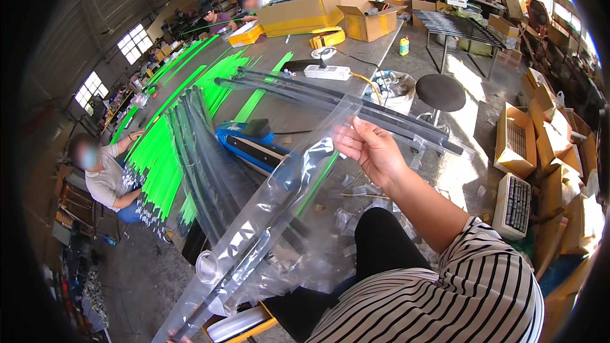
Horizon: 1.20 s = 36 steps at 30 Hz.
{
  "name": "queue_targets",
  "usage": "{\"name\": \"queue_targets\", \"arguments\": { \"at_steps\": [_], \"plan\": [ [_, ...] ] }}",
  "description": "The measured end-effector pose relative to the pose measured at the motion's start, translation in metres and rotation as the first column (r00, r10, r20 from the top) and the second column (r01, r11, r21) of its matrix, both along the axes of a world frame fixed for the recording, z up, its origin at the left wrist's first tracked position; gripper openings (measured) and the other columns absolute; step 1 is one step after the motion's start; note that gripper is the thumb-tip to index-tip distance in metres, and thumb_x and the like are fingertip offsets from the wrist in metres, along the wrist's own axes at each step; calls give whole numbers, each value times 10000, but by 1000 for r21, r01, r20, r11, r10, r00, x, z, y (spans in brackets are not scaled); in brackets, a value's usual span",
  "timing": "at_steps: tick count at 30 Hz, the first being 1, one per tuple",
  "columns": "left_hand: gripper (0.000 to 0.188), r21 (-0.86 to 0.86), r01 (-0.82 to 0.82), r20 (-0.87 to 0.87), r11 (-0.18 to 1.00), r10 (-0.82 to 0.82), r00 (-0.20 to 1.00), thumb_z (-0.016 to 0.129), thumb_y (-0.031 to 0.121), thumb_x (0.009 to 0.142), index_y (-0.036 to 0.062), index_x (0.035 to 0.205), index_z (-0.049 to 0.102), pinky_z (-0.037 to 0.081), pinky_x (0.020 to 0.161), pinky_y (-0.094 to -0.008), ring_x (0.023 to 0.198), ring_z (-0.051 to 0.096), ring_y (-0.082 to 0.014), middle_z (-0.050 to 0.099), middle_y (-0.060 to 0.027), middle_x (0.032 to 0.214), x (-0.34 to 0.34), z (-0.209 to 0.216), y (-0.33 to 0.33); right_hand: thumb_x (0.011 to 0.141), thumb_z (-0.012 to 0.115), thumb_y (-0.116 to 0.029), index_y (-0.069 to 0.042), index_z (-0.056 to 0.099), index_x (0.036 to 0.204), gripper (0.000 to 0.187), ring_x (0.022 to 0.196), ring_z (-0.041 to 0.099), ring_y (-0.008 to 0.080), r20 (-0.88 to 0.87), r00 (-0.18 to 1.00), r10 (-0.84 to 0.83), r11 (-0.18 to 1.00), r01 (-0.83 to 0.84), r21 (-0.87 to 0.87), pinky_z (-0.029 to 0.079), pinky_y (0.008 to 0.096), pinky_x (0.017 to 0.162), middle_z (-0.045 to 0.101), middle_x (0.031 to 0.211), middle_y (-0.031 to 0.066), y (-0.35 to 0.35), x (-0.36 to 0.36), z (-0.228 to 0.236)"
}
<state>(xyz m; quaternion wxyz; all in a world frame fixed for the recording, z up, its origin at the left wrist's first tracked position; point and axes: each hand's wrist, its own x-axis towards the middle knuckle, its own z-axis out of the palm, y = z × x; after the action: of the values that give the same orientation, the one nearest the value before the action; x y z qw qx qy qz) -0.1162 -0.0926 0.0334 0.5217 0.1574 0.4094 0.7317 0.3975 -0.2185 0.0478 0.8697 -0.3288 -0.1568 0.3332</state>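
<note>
Plastic sleeve (268, 216), one, in right hand (371, 147)

From the wearer's head, a fisheye looks forward and down, close over the right hand (373, 150) and worktable (292, 114).

At the lower end of the clear sleeve (264, 211), the left hand (178, 338) is mostly cut off, its grip unclear.

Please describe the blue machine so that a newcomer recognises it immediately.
Find the long grey table, then its heap of thin, bright green rods. Right of the dark, plastic-wrapped bars beside them, an elongated blue and black machine lies partly behind the clear plastic sleeve. Its blue casing sets it apart from those rods and bars.
</note>
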Motion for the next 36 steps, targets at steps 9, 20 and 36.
{"name": "queue_targets", "arguments": {
  "at_steps": [9,20,36],
  "plan": [
    [300,84,84,-61,993,-79,995,509,153,857,-62,1065,483,385,899,-375,961,515,-229,553,-142,1056,-59,-20,-8,864,477,-391,-7,558,965,405,835,570,168,540,841,10,972,119,-204,474,305,768,579,931,115,1,33,13],
    [200,133,-50,-48,990,57,997,518,204,864,52,734,520,439,660,-269,512,379,-77,417,38,551,-82,-37,-1,795,597,-377,-10,633,660,393,577,538,79,681,623,385,782,171,-599,387,215,545,610,611,52,8,31,44],
    [153,126,109,-11,986,-109,994,561,127,823,10,727,540,460,708,-386,623,515,-154,543,-35,627,-115,-49,-5,796,621,-216,-18,622,699,221,473,422,35,794,606,45,928,268,-257,340,205,427,519,522,-13,21,4,26]
  ]
}}
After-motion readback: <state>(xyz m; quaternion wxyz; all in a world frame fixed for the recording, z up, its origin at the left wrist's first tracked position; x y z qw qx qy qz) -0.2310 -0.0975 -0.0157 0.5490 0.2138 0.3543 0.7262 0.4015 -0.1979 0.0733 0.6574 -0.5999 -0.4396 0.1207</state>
